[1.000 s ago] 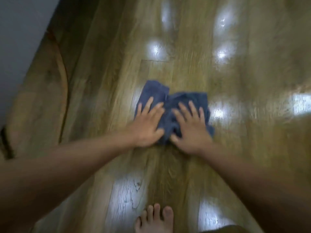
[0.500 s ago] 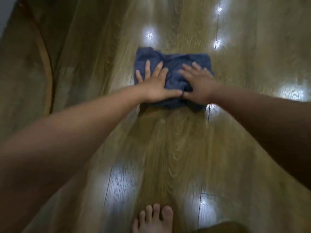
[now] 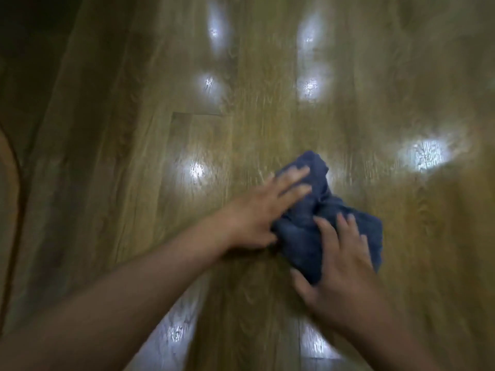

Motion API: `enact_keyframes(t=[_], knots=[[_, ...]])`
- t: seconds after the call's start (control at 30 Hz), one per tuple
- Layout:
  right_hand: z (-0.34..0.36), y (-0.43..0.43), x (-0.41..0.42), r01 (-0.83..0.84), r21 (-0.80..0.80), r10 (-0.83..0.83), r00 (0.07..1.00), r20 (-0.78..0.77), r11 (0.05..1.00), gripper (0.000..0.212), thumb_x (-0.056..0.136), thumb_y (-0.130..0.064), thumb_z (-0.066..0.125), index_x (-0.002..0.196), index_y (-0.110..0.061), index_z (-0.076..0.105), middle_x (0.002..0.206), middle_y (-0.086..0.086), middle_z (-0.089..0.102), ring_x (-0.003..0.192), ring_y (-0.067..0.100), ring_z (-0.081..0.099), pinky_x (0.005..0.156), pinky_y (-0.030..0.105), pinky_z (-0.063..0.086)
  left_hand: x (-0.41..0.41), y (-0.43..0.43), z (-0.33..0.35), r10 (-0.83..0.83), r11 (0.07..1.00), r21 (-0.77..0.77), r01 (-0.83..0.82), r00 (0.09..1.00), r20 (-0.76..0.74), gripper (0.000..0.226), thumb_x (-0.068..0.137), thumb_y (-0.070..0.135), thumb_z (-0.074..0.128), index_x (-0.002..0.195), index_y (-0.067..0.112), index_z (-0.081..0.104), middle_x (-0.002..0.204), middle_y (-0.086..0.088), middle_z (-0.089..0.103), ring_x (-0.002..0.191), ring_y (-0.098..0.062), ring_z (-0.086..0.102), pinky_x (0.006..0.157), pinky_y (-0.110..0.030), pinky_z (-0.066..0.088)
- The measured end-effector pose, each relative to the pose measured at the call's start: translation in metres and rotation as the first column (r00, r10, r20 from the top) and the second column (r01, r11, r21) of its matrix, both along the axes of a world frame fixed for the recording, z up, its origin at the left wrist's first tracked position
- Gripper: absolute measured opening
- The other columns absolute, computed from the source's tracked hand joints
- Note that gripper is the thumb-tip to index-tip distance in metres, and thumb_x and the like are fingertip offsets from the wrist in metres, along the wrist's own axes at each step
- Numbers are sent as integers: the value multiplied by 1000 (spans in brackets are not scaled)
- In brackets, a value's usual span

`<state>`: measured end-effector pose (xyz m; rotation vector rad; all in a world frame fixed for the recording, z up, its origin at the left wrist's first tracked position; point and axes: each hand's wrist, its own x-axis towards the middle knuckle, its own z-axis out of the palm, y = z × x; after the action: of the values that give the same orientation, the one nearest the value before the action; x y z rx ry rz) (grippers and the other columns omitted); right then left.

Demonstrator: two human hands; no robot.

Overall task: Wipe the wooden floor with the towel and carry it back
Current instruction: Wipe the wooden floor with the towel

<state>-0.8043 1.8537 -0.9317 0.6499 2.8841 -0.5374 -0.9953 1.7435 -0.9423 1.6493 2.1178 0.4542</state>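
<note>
A dark blue towel (image 3: 308,231) lies bunched on the glossy wooden floor (image 3: 214,145), right of centre. My left hand (image 3: 262,210) presses flat on the towel's left part, fingers spread and pointing up-right. My right hand (image 3: 340,266) presses on its lower right part, fingers spread, covering the near edge. Both palms rest on the cloth rather than curl around it. The picture is motion-blurred.
Bright light reflections dot the planks. A darker strip with a curved brown edge (image 3: 13,167) runs along the far left. Open floor lies ahead and to the right.
The towel and both hands have slid back toward me and to the right, and the cloth is more crumpled. My foot at the bottom edge is out of view.
</note>
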Motion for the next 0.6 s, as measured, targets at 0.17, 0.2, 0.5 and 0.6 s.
enact_keyframes(t=[0.17, 0.2, 0.5, 0.6], knots=[[-32, 64, -118, 83, 37, -79, 992, -93, 996, 82, 78, -75, 43, 153, -51, 19, 162, 24, 14, 151, 45, 9, 118, 65, 16, -118, 49, -7, 426, 870, -164, -465, 876, -226, 110, 73, 74, 63, 156, 17, 19, 167, -3, 7, 154, -25, -1, 123, -57, -1], [-37, 82, -139, 104, 53, -97, 988, -120, 993, 79, 79, -72, 45, 152, -50, 23, 162, 23, 15, 151, 44, 11, 118, 64, 14, -127, 54, -13, 474, 842, -159, -516, 847, -241, 105, 77, 80, 51, 156, 18, 21, 167, -2, 9, 154, -24, -1, 122, -58, -2], [-17, 303, -338, 464, 5, -461, 881, -109, 886, 77, 87, -55, 55, 155, -38, 25, 169, 4, 3, 151, 42, 13, 120, 61, 15, -139, 65, -32, 435, 822, -212, -528, 823, -365, 87, 86, 78, 9, 157, 30, -7, 165, 3, -20, 150, -25, -25, 118, -62, -11], [-27, 272, -357, 517, 47, -502, 846, -182, 855, 70, 83, -55, 50, 149, -34, 39, 164, -1, 25, 145, 42, 27, 119, 55, 20, -141, 68, -31, 402, 829, -244, -502, 840, -363, 89, 86, 78, 12, 158, 28, -7, 166, 1, -19, 151, -29, -23, 117, -64, -10]])
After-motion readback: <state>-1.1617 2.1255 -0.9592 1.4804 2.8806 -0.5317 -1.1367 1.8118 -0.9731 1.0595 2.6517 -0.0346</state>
